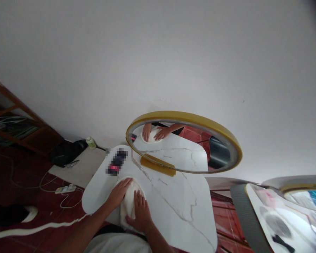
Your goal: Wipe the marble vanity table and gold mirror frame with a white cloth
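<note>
A white cloth-like pad [129,207] lies at the near left of a white marbled table [173,203]. My left hand [120,191] rests on its upper left part, fingers stretched out and lying flat. On the pad's right side lies my right hand [141,212], palm down with its fingers spread. Behind the pad, near the table's left corner, is a dark pixelated object [117,161]. An oval mirror with a gold rim [173,114] stands at the table's back edge and reflects both hands and the pad.
On the left are a wooden shelf [28,116], a black bag [65,153], a small bottle [90,142] and a power strip [65,189] with cables on the red floor. A second white table [279,218] with items stands at the right.
</note>
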